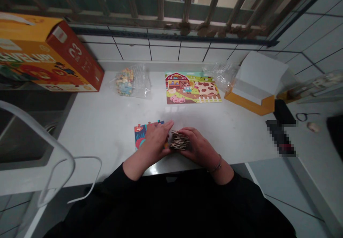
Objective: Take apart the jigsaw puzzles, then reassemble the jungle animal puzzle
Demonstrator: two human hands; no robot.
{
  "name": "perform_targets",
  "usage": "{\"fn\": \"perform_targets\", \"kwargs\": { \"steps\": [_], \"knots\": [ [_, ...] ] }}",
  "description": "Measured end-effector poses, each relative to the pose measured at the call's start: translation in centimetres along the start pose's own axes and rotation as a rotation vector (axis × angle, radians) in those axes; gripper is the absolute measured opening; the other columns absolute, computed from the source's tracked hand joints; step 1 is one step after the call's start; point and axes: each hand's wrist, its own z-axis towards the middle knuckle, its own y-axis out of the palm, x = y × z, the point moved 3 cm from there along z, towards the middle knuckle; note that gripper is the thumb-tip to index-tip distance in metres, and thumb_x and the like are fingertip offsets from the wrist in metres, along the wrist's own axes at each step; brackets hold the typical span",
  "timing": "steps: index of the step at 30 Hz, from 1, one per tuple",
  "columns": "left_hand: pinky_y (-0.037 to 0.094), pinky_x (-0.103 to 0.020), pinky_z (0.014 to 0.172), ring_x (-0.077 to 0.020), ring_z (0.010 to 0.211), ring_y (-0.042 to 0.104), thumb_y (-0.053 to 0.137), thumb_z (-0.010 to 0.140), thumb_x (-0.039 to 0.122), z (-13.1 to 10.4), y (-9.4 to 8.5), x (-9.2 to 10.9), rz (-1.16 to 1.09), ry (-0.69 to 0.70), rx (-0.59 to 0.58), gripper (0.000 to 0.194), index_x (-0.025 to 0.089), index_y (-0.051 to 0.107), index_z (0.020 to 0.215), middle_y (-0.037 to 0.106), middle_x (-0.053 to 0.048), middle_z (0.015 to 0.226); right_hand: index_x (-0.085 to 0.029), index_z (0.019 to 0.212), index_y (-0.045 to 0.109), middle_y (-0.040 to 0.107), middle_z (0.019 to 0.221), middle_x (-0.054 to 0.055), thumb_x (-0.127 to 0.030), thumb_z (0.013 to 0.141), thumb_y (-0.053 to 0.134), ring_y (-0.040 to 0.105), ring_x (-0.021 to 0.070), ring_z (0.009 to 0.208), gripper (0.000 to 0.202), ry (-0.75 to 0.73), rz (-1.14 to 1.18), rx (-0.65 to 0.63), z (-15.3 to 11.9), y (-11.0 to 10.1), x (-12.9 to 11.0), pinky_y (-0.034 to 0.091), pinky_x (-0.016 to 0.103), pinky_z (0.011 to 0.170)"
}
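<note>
My right hand (199,146) is closed around a thick stack of jigsaw puzzle pieces (179,140), its edges facing up. Beside it, my left hand (155,138) lies with fingers stretched out over a partly joined jigsaw puzzle (139,132) in blue, red and orange. The left thumb reaches the lower left of the stack; whether it presses on it I cannot tell. Much of the joined puzzle is hidden under the left hand. Behind the hands lies a farm picture (193,88) with a barn, a cow and pigs.
A clear bag of puzzle pieces (125,82) lies at the back left, near a large orange box (72,57). An opened white and yellow box (254,84) and an empty plastic bag (222,74) are at the back right. A sink (26,138) and white cable (64,148) are left.
</note>
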Motion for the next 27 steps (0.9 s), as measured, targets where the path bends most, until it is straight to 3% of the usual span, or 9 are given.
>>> {"fn": "perform_targets", "kwargs": {
  "steps": [6, 9, 13, 16, 18, 22, 27],
  "knots": [
    [0.039, -0.062, 0.131, -0.0363, 0.160, 0.048, 0.072, 0.092, 0.018, -1.4, 0.4, 0.7, -0.027, 0.058, -0.073, 0.109, 0.026, 0.006, 0.177, 0.045, -0.022, 0.173, -0.027, 0.161, 0.037, 0.065, 0.144, 0.017, -0.023, 0.091, 0.084, 0.067, 0.0364, 0.132, 0.084, -0.012, -0.021, 0.026, 0.6, 1.7, 0.2, 0.059, 0.060, 0.113],
    [0.037, -0.061, 0.132, -0.0367, 0.161, 0.045, 0.076, 0.094, 0.029, -1.5, -1.2, 0.5, 0.023, 0.011, -0.029, 0.104, 0.026, 0.012, 0.176, 0.043, -0.020, 0.174, -0.025, 0.161, 0.039, 0.066, 0.143, 0.019, -0.028, 0.089, 0.086, 0.068, 0.0382, 0.129, 0.086, 0.006, -0.081, 0.042, 0.8, 2.3, 0.3, 0.059, 0.061, 0.112],
    [0.044, -0.058, 0.126, -0.0408, 0.152, 0.052, 0.075, 0.096, 0.051, -2.2, -6.0, -1.6, 0.274, -0.287, 0.030, 0.084, 0.016, 0.040, 0.164, 0.052, -0.024, 0.166, -0.025, 0.155, 0.047, 0.069, 0.135, 0.016, -0.031, 0.091, 0.085, 0.070, 0.0356, 0.123, 0.074, 0.028, -0.083, 0.045, 0.8, 1.9, 0.3, 0.062, 0.058, 0.107],
    [0.054, -0.057, 0.110, -0.0428, 0.124, 0.067, 0.070, 0.096, 0.062, -3.6, -9.1, -3.2, 0.493, -0.552, -0.063, 0.061, 0.013, 0.066, 0.133, 0.071, -0.023, 0.131, -0.025, 0.151, 0.050, 0.070, 0.133, 0.015, -0.032, 0.092, 0.084, 0.070, 0.0352, 0.122, 0.069, 0.062, -0.093, 0.064, 0.2, 0.9, 0.8, 0.062, 0.057, 0.106],
    [0.058, -0.054, 0.101, -0.0407, 0.109, 0.070, 0.069, 0.095, 0.068, -4.5, -9.9, -3.6, 0.536, -0.664, -0.109, 0.058, 0.014, 0.070, 0.118, 0.073, -0.021, 0.114, -0.024, 0.149, 0.051, 0.069, 0.132, 0.016, -0.033, 0.092, 0.084, 0.070, 0.0354, 0.120, 0.067, 0.098, -0.114, 0.094, -0.5, -0.1, 1.5, 0.062, 0.058, 0.106],
    [0.058, -0.050, 0.098, -0.0377, 0.107, 0.069, 0.077, 0.090, 0.065, -4.9, -9.3, -2.8, 0.459, -0.684, -0.086, 0.060, 0.015, 0.068, 0.120, 0.069, -0.019, 0.116, -0.023, 0.148, 0.051, 0.068, 0.132, 0.017, -0.039, 0.093, 0.083, 0.070, 0.0363, 0.119, 0.066, 0.187, -0.171, 0.170, -2.5, -2.2, 3.3, 0.062, 0.060, 0.105],
    [0.057, -0.047, 0.101, -0.0339, 0.111, 0.068, 0.088, 0.082, 0.045, -2.9, -7.3, -3.0, 0.288, -0.637, -0.031, 0.052, 0.018, 0.067, 0.121, 0.066, -0.013, 0.119, -0.024, 0.148, 0.051, 0.067, 0.132, 0.017, -0.048, 0.093, 0.082, 0.070, 0.0368, 0.118, 0.068, 0.272, -0.199, 0.217, -4.3, -3.5, 4.5, 0.062, 0.061, 0.105]
  ]
}}
